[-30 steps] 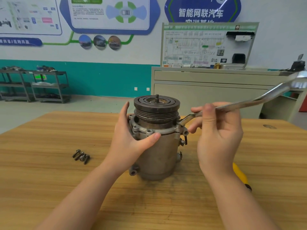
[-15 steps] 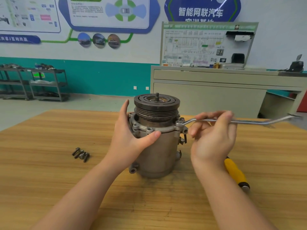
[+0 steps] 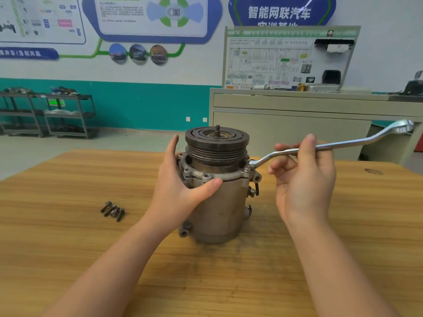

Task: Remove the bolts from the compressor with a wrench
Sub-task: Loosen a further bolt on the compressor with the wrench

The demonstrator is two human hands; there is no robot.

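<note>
- The wooden table (image 3: pixel 68 236) bears everything.
- The compressor (image 3: pixel 217 193) stands upright at the table's middle, pulley end up.
- The left hand (image 3: pixel 183 193) wraps the compressor's left side, thumb across the front under the flange.
- The right hand (image 3: pixel 304 179) pinches the wrench (image 3: pixel 343 144) at mid-shaft; the wrench's near end sits on a bolt at the flange's right edge.
- Loose bolts (image 3: pixel 113 211) lie together, left of the compressor.

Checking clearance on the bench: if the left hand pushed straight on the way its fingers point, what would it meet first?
The left hand already grips the compressor, fingers pointing up and away. Straight on, they would probably slide past the pulley's left side into open air; depth is unclear.
</note>
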